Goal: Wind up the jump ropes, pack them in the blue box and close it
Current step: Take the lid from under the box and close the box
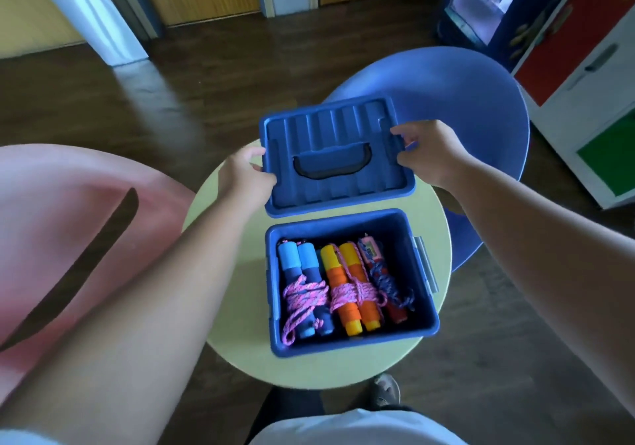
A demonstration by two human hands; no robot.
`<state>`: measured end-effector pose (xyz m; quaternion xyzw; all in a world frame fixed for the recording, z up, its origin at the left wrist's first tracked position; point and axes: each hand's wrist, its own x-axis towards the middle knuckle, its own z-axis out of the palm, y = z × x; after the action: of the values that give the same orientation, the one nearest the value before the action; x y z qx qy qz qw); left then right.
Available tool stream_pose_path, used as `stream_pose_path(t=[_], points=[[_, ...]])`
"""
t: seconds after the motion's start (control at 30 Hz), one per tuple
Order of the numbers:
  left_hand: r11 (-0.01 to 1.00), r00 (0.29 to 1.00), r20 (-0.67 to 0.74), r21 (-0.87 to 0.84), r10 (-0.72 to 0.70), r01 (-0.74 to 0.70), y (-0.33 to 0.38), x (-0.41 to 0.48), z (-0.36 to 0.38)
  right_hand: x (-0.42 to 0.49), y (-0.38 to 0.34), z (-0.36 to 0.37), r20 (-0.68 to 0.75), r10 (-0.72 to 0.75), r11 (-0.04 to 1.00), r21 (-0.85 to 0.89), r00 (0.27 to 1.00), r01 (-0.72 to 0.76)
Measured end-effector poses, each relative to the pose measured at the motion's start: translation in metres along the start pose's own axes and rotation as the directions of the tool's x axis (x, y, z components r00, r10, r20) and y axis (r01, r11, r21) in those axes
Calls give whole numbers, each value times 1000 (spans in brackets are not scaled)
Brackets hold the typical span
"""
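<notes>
Lid (338, 155): being held, underside showing, above the open blue box (352, 336).
Left hand (245, 174): gripping the lid's left edge.
Right hand (427, 150): gripping its right edge.
Jump ropes (343, 286): lying wound inside.

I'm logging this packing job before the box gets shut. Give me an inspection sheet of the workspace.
Surface: round yellow table, box on it.
Job's things: blue box open, three wound jump ropes side by side inside; lid held behind the box, underside facing the camera.
Clutter: nothing seen.
Hands: left hand and right hand grip the lid's side edges.
Cables: nothing seen.
Surroundings: pink chair, blue chair, wood floor, cabinets.
</notes>
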<state>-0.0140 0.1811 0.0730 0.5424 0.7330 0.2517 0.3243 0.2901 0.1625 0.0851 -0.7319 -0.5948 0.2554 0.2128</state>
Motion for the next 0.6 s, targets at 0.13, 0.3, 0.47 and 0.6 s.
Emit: stream_pose_path(t=[0.13,0.3,0.47,0.6], points=[[1000,1000,-12,20,-8,8,-20,-54,-5,-50,14,4,4,13,998,57,1000,-14],[998,998,-46,40,-38,40,-49,-118,-7,-115,30,17,58,-7,1000,27,998,6],[995,997,-43,78,-57,60,-68,-161,-2,-162,40,28,87,8,1000,20,996,-10],[994,999,-32,104,-40,43,-80,-183,3,-188,44,35,79,15,999,-50,997,-12]])
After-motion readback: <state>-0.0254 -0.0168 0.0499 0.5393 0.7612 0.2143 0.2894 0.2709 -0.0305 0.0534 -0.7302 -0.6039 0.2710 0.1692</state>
